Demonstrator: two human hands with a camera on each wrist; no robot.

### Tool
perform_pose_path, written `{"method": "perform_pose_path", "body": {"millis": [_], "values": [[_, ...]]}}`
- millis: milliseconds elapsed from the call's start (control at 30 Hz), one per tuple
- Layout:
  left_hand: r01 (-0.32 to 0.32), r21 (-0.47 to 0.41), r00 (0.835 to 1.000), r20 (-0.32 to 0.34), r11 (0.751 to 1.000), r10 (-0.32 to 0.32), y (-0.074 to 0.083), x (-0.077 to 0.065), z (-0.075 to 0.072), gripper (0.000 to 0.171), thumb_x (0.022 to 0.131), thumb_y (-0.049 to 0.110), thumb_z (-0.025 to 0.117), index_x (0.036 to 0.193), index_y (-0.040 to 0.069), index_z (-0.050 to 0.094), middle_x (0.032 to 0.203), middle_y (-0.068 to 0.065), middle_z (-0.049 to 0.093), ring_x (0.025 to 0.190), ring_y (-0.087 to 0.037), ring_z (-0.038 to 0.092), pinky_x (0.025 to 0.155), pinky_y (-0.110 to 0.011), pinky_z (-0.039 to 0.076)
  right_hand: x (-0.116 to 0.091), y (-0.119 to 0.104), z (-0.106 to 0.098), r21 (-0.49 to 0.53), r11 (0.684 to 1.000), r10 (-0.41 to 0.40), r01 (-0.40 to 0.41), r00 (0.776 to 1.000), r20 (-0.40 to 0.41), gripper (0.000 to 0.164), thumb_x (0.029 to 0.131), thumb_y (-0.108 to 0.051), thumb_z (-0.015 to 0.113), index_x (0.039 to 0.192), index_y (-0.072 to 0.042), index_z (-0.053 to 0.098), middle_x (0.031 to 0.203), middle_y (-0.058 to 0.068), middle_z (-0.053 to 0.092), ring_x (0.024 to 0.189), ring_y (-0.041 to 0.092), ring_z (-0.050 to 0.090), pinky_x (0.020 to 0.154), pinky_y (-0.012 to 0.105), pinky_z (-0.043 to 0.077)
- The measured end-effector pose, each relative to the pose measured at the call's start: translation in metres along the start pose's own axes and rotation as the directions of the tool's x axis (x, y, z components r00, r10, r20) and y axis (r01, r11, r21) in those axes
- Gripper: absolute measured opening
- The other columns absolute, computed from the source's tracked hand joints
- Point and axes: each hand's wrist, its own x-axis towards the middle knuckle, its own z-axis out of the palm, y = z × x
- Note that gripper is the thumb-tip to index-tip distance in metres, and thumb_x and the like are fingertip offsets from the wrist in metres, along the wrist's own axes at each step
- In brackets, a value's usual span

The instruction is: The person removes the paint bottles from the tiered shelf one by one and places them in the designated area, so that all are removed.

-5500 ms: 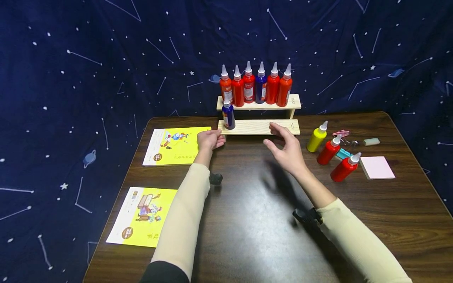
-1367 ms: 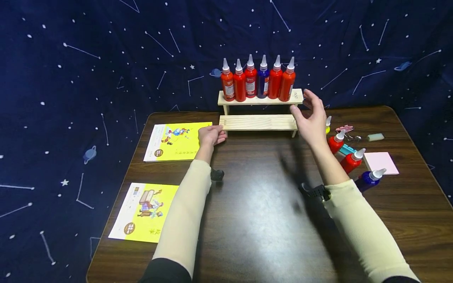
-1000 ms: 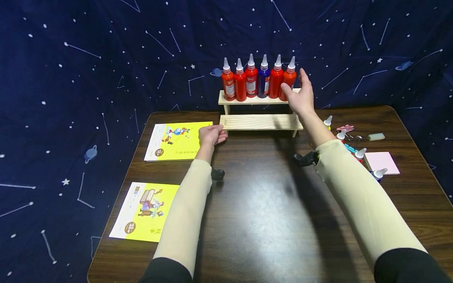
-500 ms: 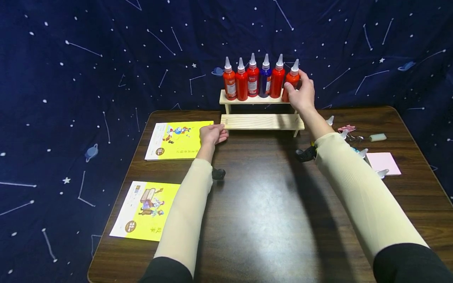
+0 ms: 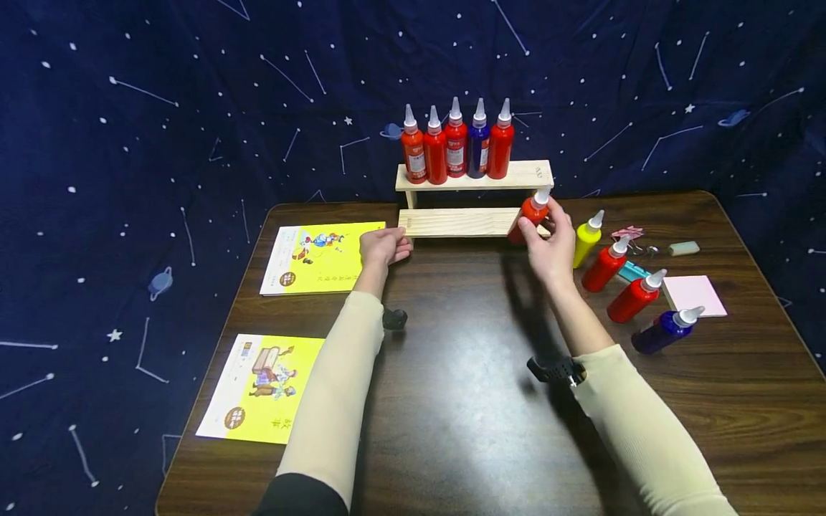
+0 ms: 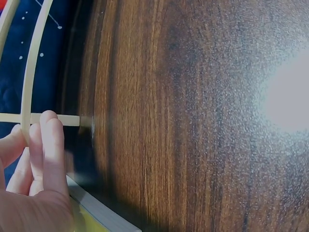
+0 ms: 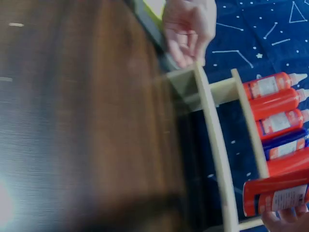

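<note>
My right hand (image 5: 553, 251) grips an orange-red squeeze bottle of paint (image 5: 532, 211) with a white nozzle, tilted, in front of the right end of the lower plank. The right wrist view shows the label on this bottle (image 7: 277, 195). With thumb and fingers, my left hand (image 5: 385, 247) pinches the left end of the two-tier wooden rack's lower plank (image 5: 458, 223); the left wrist view shows that plank edge (image 6: 30, 72) between them. On the upper plank (image 5: 532, 173) several red and orange bottles (image 5: 436, 154) and one blue bottle (image 5: 477, 150) stand in a row.
Right of the rack, a yellow bottle (image 5: 586, 242), two red bottles (image 5: 605, 269) and a blue bottle (image 5: 661, 331) stand in a slanting line. Behind them are a teal clip (image 5: 632, 271), pink notes (image 5: 695, 296) and an eraser (image 5: 684, 248). Two yellow books (image 5: 323, 258) lie left.
The blue bottle went from the lower plank to the right-hand line. My right hand then took the rightmost orange-red bottle off the upper plank and brought it down. My left hand kept its place.
</note>
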Motion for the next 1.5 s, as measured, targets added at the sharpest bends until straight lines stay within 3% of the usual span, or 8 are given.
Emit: {"method": "perform_pose_path", "body": {"millis": [133, 233, 367, 567, 933, 1300, 1500], "values": [[-0.004, -0.012, 1.000, -0.002, 1.000, 0.004, -0.001, 0.002, 0.000, 0.027, 0.086, 0.015, 0.072, 0.108, 0.000, 0.070, 0.087, -0.017, 0.071, 0.070, -0.020, 0.072, 0.070, -0.035, 0.060, -0.022, 0.015, -0.014, 0.004, 0.999, 0.048, -0.048, 0.999, -0.013, 0.049, 0.087, 0.001, 0.066, 0.134, 0.003, 0.050, 0.126, 0.024, 0.056, 0.112, 0.032, 0.056, 0.102, 0.046, 0.046], [-0.006, -0.010, 1.000, -0.003, 1.000, 0.006, -0.001, 0.003, 0.000, 0.027, 0.086, 0.015, 0.072, 0.108, 0.000, 0.070, 0.087, -0.016, 0.072, 0.067, -0.018, 0.071, 0.068, -0.033, 0.060, -0.030, 0.023, -0.023, -0.078, 0.994, 0.080, -0.082, 0.996, -0.026, 0.050, 0.087, -0.001, 0.067, 0.134, 0.002, 0.050, 0.127, 0.023, 0.056, 0.114, 0.033, 0.055, 0.104, 0.046, 0.045], [0.000, 0.004, 1.000, -0.011, 1.000, 0.000, -0.002, 0.003, 0.000, 0.027, 0.086, 0.016, 0.073, 0.108, 0.001, 0.070, 0.085, -0.015, 0.072, 0.065, -0.016, 0.071, 0.064, -0.030, 0.060, -0.036, 0.031, -0.030, -0.197, 0.974, 0.106, -0.109, 0.994, -0.027, 0.050, 0.089, -0.004, 0.066, 0.135, 0.001, 0.049, 0.130, 0.024, 0.055, 0.115, 0.037, 0.055, 0.104, 0.046, 0.044], [-0.003, 0.000, 1.000, -0.002, 1.000, 0.003, -0.002, 0.003, 0.000, 0.026, 0.086, 0.016, 0.072, 0.108, 0.001, 0.070, 0.086, -0.015, 0.072, 0.068, -0.018, 0.072, 0.064, -0.031, 0.061, -0.035, 0.042, -0.033, -0.270, 0.957, 0.102, -0.104, 0.995, -0.023, 0.051, 0.088, -0.005, 0.066, 0.136, -0.001, 0.049, 0.131, 0.023, 0.054, 0.116, 0.037, 0.054, 0.104, 0.046, 0.044], [0.005, -0.004, 1.000, -0.007, 1.000, -0.005, -0.002, 0.002, 0.001, 0.026, 0.086, 0.015, 0.073, 0.108, 0.001, 0.070, 0.083, -0.014, 0.071, 0.067, -0.018, 0.072, 0.066, -0.031, 0.060, -0.029, 0.051, -0.030, -0.257, 0.959, 0.119, -0.119, 0.993, -0.016, 0.052, 0.089, -0.006, 0.066, 0.137, -0.003, 0.047, 0.134, 0.021, 0.052, 0.121, 0.036, 0.053, 0.107, 0.045, 0.041], [0.003, 0.007, 1.000, -0.005, 1.000, -0.003, -0.002, 0.002, 0.002, 0.027, 0.086, 0.016, 0.072, 0.108, 0.001, 0.070, 0.086, -0.015, 0.072, 0.070, -0.019, 0.072, 0.068, -0.032, 0.060, -0.029, 0.044, -0.036, -0.232, 0.965, 0.118, -0.119, 0.993, -0.021, 0.058, 0.088, -0.008, 0.066, 0.142, -0.005, 0.043, 0.137, 0.018, 0.051, 0.122, 0.031, 0.050, 0.105, 0.046, 0.044], [0.001, 0.009, 1.000, -0.006, 1.000, -0.001, -0.002, 0.002, 0.001, 0.028, 0.087, 0.017, 0.072, 0.109, 0.001, 0.070, 0.085, -0.014, 0.071, 0.072, -0.020, 0.072, 0.068, -0.032, 0.060, -0.024, 0.020, -0.040, -0.169, 0.985, 0.019, -0.028, 0.998, -0.058, 0.057, 0.086, -0.013, 0.069, 0.139, -0.011, 0.047, 0.133, 0.013, 0.054, 0.122, 0.025, 0.051, 0.104, 0.045, 0.045]]}}
